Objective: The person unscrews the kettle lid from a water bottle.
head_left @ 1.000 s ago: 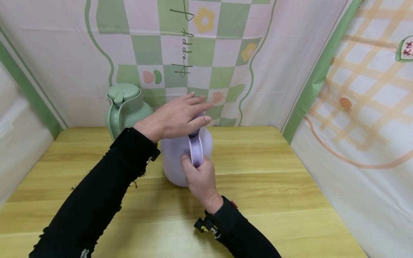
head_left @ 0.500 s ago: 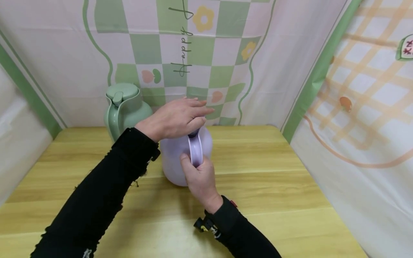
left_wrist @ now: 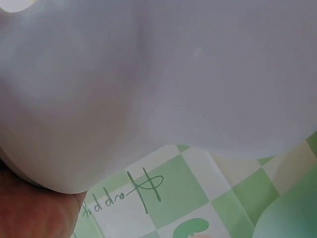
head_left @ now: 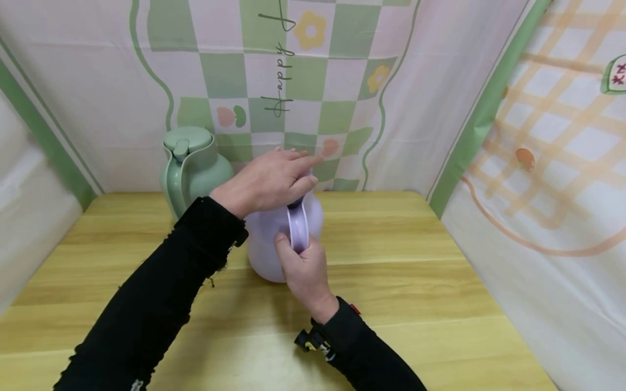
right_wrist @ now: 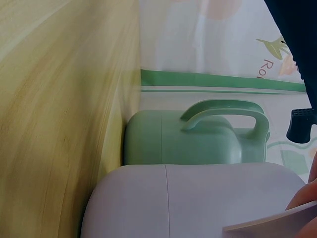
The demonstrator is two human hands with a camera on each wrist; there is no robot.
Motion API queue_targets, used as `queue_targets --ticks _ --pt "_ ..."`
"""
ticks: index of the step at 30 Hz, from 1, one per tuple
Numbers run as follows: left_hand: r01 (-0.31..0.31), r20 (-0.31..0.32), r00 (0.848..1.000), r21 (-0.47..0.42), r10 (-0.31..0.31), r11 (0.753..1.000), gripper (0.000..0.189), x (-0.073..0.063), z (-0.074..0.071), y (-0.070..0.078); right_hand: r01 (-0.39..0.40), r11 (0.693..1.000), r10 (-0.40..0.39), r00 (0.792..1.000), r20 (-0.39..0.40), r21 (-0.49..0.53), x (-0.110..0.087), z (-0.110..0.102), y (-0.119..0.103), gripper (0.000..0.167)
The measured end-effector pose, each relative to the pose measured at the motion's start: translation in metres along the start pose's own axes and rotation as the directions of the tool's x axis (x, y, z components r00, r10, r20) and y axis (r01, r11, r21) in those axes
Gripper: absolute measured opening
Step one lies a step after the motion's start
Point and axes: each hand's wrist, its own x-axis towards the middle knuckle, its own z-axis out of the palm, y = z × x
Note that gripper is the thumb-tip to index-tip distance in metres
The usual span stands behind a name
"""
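"Where are my hands?"

"Your right hand [head_left: 305, 274] grips the handle [head_left: 298, 231] of the lilac jug [head_left: 266, 250], thumb [head_left: 282, 244] at the handle's left side. Your left hand [head_left: 266, 179] lies palm down over the jug's top, fingers [head_left: 308, 162] extended and slightly apart, pinching nothing that shows. I cannot tell whether it presses; it hides the top."

"And the jug itself?"

"Upright on the wood-grained table [head_left: 415, 304], near the middle and toward the far edge, handle facing you."

"What could go wrong from here?"

"My judgement: an off-centre push from your left hand could tip or slide the jug, since your right hand steadies it from one side only. With the top out of sight, a part sitting crooked there could go unnoticed."

"What else is around me?"

"A green jug [head_left: 210, 169] stands to the left and farther back, near the lilac one. Your left sleeve [head_left: 198, 239] crosses in front, covering its lower part, so a leftward swing of that arm might knock it. Behind both jugs hangs a checkered cloth [head_left: 349, 79], leaving little room for anything pushed away from you. A small black device [head_left: 315, 346] sits by your right cuff, apart from the jug."
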Motion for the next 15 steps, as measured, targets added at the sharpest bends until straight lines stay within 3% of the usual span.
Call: queue_targets --ticks 15 --pt "0.097 -0.016 0.995 0.032 -0.097 0.995 0.052 0.000 0.003 0.011 -0.007 1.000 0.006 1.000 0.012 0.009 0.000 0.000 0.001 0.045"
